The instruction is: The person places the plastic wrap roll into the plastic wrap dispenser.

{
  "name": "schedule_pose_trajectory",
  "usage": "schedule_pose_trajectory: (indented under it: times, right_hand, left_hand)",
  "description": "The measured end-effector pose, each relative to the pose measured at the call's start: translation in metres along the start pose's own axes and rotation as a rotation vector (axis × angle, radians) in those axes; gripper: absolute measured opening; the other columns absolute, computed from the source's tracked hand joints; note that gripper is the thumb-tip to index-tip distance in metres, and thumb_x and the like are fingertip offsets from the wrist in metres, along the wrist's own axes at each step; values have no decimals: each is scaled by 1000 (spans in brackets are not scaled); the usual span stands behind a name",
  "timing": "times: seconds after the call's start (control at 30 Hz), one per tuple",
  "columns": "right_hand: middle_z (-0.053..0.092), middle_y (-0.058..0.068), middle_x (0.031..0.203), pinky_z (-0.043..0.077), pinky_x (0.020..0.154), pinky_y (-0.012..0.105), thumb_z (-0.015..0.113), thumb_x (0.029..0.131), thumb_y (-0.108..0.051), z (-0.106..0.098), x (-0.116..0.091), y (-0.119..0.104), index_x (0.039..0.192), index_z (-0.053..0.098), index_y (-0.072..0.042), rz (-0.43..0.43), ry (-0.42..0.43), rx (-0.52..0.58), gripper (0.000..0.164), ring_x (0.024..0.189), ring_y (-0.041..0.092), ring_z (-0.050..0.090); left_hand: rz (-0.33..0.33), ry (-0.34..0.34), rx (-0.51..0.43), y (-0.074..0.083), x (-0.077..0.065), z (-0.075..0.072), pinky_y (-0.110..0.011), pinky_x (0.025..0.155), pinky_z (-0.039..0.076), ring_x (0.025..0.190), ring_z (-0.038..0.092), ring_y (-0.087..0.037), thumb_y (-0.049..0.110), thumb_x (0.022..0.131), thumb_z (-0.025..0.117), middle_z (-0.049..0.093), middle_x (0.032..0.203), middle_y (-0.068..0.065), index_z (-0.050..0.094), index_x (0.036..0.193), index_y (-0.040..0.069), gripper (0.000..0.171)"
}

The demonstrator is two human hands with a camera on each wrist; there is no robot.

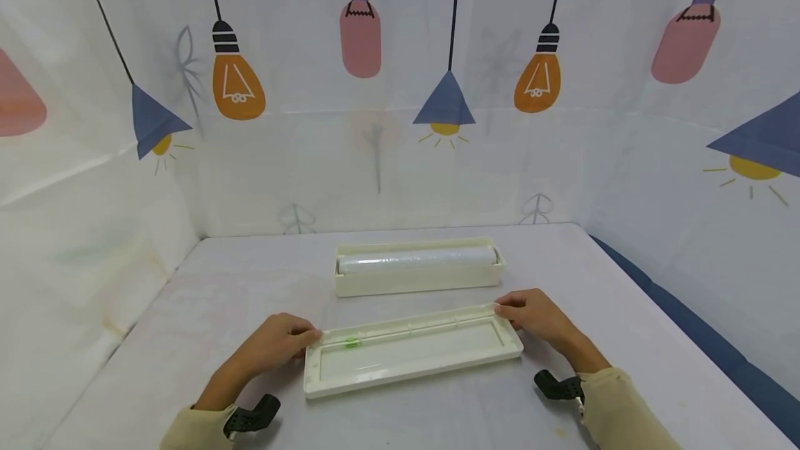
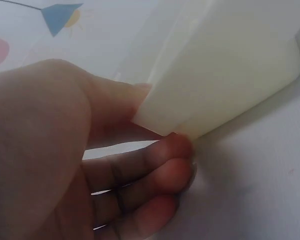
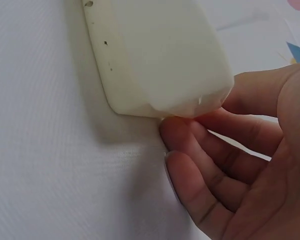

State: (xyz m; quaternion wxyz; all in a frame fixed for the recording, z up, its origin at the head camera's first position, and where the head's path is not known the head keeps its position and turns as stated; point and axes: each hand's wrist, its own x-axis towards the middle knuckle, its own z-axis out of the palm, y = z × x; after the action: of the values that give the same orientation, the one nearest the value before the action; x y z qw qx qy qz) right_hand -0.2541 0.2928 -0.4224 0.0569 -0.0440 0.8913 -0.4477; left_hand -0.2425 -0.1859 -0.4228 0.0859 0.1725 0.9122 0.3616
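A long cream plastic lid (image 1: 412,373) with a clear window and a small green slider (image 1: 353,343) on a rail is held at both ends. At its left end my left hand (image 1: 273,346) pinches the far corner, thumb on top and fingers beneath, as the left wrist view shows on the lid's end (image 2: 225,75). The right hand (image 1: 542,318) grips the opposite far corner the same way; in the right wrist view its fingers curl under the lid's end (image 3: 175,55). Behind it stands a cream box (image 1: 419,283) holding a roll of clear plastic wrap (image 1: 417,260).
A white-covered table (image 1: 250,269) lies under everything, with a white curtain (image 1: 400,172) printed with lamps around the back and sides. Blue fabric (image 1: 687,318) runs past the right edge. Black wrist mounts (image 1: 253,415) sit at both sleeves.
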Motion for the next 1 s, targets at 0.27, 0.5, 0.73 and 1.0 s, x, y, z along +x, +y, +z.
schedule_pose_trajectory:
  times: [0.27, 0.5, 0.73, 1.0]
  right_hand:
    - [72, 10, 106, 55, 71, 35, 68, 97, -23, 0, 0, -1, 117, 70, 3, -12, 14, 82, 33, 82, 22, 69]
    - [70, 11, 110, 56, 71, 32, 67, 98, -23, 7, 6, 2, 117, 70, 1, -17, 65, 159, 31, 90, 20, 68]
    - [69, 14, 115, 57, 73, 32, 66, 98, -21, 6, 8, -1, 120, 69, 3, -31, 102, 248, 32, 96, 21, 65]
    - [65, 15, 125, 55, 83, 31, 68, 98, -31, 6, 7, -2, 127, 63, 4, 11, 126, 319, 47, 108, 22, 62]
  left_hand:
    - [-17, 61, -7, 4, 1, 0, -33, 57, 48, 68, 59, -14, 31, 99, 63, 67, 83, 2, 76, 106, 6, 28]
    - [-89, 137, -12, 7, 0, 1, -33, 56, 46, 64, 58, -15, 29, 100, 63, 66, 81, 2, 75, 108, 9, 25]
    - [-107, 188, -119, 8, 2, 0, -33, 59, 53, 66, 65, -17, 28, 101, 62, 71, 104, -6, 74, 110, 8, 26]
    - [-142, 236, -285, 11, 0, 2, -35, 66, 59, 78, 71, -22, 28, 101, 62, 66, 120, -17, 68, 122, -1, 36]
